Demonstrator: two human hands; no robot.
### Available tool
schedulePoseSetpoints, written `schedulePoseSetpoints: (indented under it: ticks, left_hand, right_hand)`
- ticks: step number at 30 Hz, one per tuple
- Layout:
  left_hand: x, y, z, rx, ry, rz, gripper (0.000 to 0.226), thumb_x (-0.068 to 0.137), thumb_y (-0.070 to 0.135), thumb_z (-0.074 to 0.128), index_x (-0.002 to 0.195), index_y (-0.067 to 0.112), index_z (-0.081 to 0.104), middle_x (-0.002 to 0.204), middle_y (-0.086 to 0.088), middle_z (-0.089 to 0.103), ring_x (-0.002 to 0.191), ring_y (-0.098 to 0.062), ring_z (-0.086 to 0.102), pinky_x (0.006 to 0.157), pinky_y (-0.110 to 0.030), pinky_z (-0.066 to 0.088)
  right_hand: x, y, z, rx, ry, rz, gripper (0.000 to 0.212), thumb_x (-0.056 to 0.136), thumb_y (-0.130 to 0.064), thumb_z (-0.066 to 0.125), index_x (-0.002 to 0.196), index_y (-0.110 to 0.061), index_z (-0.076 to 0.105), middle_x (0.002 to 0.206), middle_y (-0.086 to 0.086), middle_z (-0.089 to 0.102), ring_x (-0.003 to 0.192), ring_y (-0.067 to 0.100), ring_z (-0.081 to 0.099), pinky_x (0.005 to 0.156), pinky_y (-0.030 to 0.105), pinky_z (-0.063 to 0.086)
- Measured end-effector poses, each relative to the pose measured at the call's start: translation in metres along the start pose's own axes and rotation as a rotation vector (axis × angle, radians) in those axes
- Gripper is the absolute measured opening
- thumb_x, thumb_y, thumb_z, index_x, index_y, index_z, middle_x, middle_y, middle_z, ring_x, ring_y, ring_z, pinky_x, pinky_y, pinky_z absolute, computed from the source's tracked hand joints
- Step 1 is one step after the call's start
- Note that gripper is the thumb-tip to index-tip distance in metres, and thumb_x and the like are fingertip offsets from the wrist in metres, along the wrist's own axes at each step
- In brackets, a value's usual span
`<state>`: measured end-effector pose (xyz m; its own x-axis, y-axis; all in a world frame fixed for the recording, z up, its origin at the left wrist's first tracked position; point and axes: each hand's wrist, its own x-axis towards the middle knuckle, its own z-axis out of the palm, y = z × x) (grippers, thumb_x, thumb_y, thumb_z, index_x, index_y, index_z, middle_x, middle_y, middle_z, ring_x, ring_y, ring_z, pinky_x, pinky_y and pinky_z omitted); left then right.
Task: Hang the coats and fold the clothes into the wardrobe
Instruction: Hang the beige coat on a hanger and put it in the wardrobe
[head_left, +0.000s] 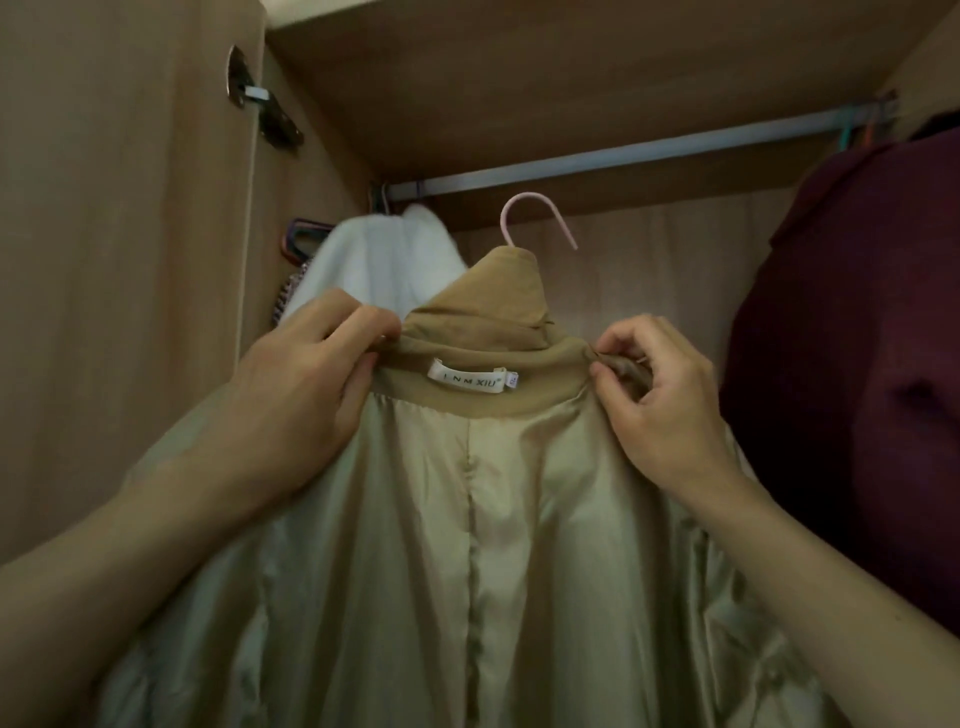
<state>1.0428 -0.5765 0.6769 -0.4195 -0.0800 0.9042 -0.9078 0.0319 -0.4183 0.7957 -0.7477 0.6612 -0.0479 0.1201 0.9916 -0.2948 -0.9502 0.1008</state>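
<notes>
Tan coat (470, 317) on pink hanger (531, 196) under rail (623, 153), left hand (301, 384) fingers pinching collar's left end, right hand (670, 410) fingers pinching right end

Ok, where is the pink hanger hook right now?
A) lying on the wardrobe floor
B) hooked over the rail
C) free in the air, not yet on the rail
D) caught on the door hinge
C: the pink hanger hook sticks up out of the tan coat with a gap to the rail, while the left hand and right hand pinch the collar.
</notes>
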Motion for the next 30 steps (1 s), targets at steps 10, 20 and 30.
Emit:
schedulePoseSetpoints:
  ticks: [10, 20, 30]
  left_hand:
    - [0.04, -0.018, 0.053, 0.294, -0.094, 0.032, 0.034, 0.094, 0.017, 0.043, 0.119, 0.008, 0.065, 0.099, -0.016, 0.058, 0.089, -0.037, 0.055, 0.067, -0.052, 0.05]
    - [0.089, -0.041, 0.081, 0.506, -0.116, 0.056, 0.034, 0.092, 0.024, 0.039, 0.112, 0.013, 0.063, 0.094, -0.012, 0.054, 0.083, -0.032, 0.052, 0.061, -0.049, 0.05]
    - [0.116, -0.1, 0.121, 0.595, -0.099, -0.013, 0.026, 0.087, 0.022, 0.048, 0.109, 0.018, 0.061, 0.09, -0.008, 0.053, 0.079, -0.026, 0.05, 0.056, -0.041, 0.048]
  right_hand:
    - [0.022, 0.083, 0.081, 0.143, 0.069, 0.04, 0.014, 0.085, -0.007, 0.067, 0.09, -0.019, 0.061, 0.089, -0.004, 0.06, 0.086, 0.015, 0.058, 0.074, 0.038, 0.051]
    - [0.074, 0.136, 0.159, 0.32, 0.193, 0.063, 0.017, 0.085, -0.006, 0.066, 0.089, -0.021, 0.062, 0.094, -0.004, 0.055, 0.084, 0.01, 0.057, 0.074, 0.036, 0.053]
    - [0.128, 0.162, 0.24, 0.338, 0.202, 0.088, 0.015, 0.087, -0.009, 0.064, 0.088, -0.024, 0.06, 0.093, -0.006, 0.051, 0.087, 0.014, 0.055, 0.079, 0.043, 0.052]
